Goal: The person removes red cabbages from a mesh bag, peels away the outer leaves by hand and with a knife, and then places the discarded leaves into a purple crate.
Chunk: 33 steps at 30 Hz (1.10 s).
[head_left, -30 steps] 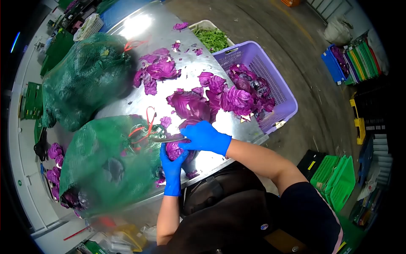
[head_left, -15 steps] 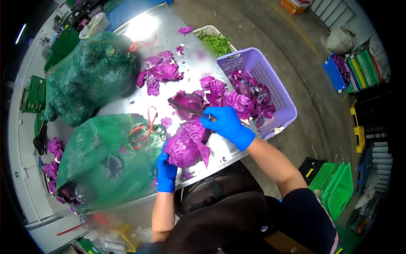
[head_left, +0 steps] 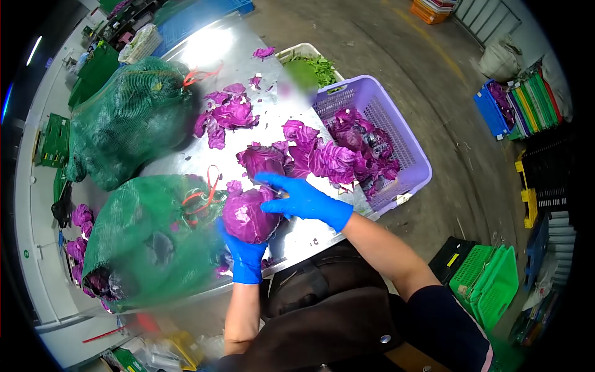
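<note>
A round red cabbage head [head_left: 248, 216], its pale cut stem end showing, is held over the steel table's near edge. My left hand [head_left: 246, 254], in a blue glove, grips it from below, fingers closed round its side. My right hand [head_left: 310, 201], also blue-gloved, is at the cabbage's right side, index finger stretched over it. Between its thumb and fingers shows a bit of the knife's handle [head_left: 282, 193]; the blade is hidden. Loose cabbage leaves [head_left: 260, 160] lie just beyond the head.
Two green mesh sacks [head_left: 130, 121] stand on the steel table [head_left: 273, 93] at left. A purple crate [head_left: 412, 155] with cabbage leaves adjoins the right edge, beside a white crate [head_left: 304, 51] of green leaves. Green crates [head_left: 496, 279] are on the floor at right.
The right hand has moved left onto the cabbage, and the knife blade has gone out of sight. The cabbage has turned, showing its stem end; the loose leaf hanging from it is no longer visible.
</note>
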### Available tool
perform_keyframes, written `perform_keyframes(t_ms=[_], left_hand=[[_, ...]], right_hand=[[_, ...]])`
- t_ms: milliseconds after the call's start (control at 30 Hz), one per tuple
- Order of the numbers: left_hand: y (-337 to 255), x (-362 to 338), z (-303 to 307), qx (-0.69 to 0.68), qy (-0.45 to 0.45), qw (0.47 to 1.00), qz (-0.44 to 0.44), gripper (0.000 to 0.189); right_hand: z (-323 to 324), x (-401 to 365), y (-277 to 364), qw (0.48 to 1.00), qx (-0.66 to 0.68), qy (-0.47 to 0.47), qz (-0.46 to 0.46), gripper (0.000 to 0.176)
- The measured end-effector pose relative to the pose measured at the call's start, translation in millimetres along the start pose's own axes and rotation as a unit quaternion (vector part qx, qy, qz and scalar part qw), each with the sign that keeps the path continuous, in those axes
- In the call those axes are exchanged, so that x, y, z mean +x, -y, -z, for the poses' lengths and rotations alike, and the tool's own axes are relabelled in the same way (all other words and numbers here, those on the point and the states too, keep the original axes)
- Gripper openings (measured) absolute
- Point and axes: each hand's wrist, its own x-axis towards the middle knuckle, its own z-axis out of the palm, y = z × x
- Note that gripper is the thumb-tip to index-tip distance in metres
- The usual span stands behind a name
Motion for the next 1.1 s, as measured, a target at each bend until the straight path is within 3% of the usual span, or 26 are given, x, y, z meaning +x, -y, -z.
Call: perform_keyframes(t_ms=[67,100,167,200,267,367,433,567,600,700,733,800,867,900,933,967,1000,1067,1100], left_hand=[[0.4,-4.0,-8.9,-0.010,-0.001,1.000,-0.007,0.067],[-1.2,-4.8,-2.4,0.026,-0.013,0.999,-0.028,0.066],[-8.7,-7.3,16.1,0.097,-0.042,0.992,-0.074,0.062],[-12.3,-13.2,13.2,0.060,-0.073,0.992,-0.085,0.061],[-20.2,-21.8,22.9,-0.003,-0.123,0.987,-0.100,0.063],[-31.8,-31.2,50.5,-0.010,-0.135,0.984,-0.118,0.067],[-38.8,-37.4,35.2,-0.008,-0.137,0.985,-0.102,0.066],[-61.6,-40.3,24.7,-0.002,-0.080,0.995,-0.054,0.056],[-68.1,-40.4,31.5,0.016,-0.017,0.999,-0.033,0.052],[-86.1,-39.7,24.8,0.061,-0.031,0.996,-0.063,0.065],[-86.8,-35.7,53.1,0.263,-0.019,0.955,-0.134,0.055],[-90.9,-43.6,51.3,0.397,-0.023,0.900,-0.180,0.051],[-101.5,-37.3,66.2,0.051,-0.011,0.997,-0.060,0.054],[-107.2,-34.3,71.3,-0.118,-0.036,0.992,-0.008,0.056],[-111.4,-31.6,71.4,-0.130,-0.059,0.990,0.010,0.057],[-116.3,-30.0,69.2,-0.140,-0.079,0.986,0.028,0.059],[-128.6,-33.5,71.8,-0.256,-0.054,0.962,0.083,0.063],[-143.1,-31.7,86.5,-0.296,0.073,0.942,0.141,0.066],[-146.8,-29.6,94.8,-0.313,0.133,0.925,0.170,0.067]], right_hand=[[-2.3,11.0,-10.7,0.998,-0.020,0.003,0.066,0.054],[2.1,9.1,-11.1,0.995,0.083,0.019,0.051,0.047],[18.2,5.4,-2.6,0.994,0.061,0.085,0.035,0.035],[31.1,2.0,10.2,0.992,0.065,0.090,-0.059,0.038],[50.2,12.6,2.3,0.996,-0.026,0.047,-0.065,0.041],[18.8,31.2,9.8,0.952,-0.271,-0.045,0.132,0.047],[-27.0,36.8,14.7,0.982,-0.136,0.021,0.130,0.058],[-84.7,39.3,45.9,0.954,-0.213,0.109,0.182,0.040],[-91.2,43.5,42.4,0.944,-0.235,0.119,0.198,0.037],[-95.9,57.3,43.1,0.941,-0.175,0.176,0.232,0.032],[-97.0,58.7,43.8,0.940,-0.153,0.191,0.237,0.031],[-95.6,60.7,49.5,0.936,-0.110,0.224,0.249,0.031],[-88.1,51.8,66.8,0.953,-0.047,0.218,0.205,0.025],[-81.0,46.5,67.1,0.969,-0.013,0.199,0.147,0.022],[-73.8,41.4,67.6,0.980,0.025,0.176,0.090,0.020],[-66.8,43.0,63.9,0.992,-0.021,0.101,0.078,0.023],[-59.7,44.7,60.3,0.996,-0.067,0.027,0.057,0.027],[-52.4,54.3,51.7,0.963,-0.227,-0.134,0.052,0.035],[-60.5,57.7,53.5,0.951,-0.255,-0.164,0.062,0.042]])
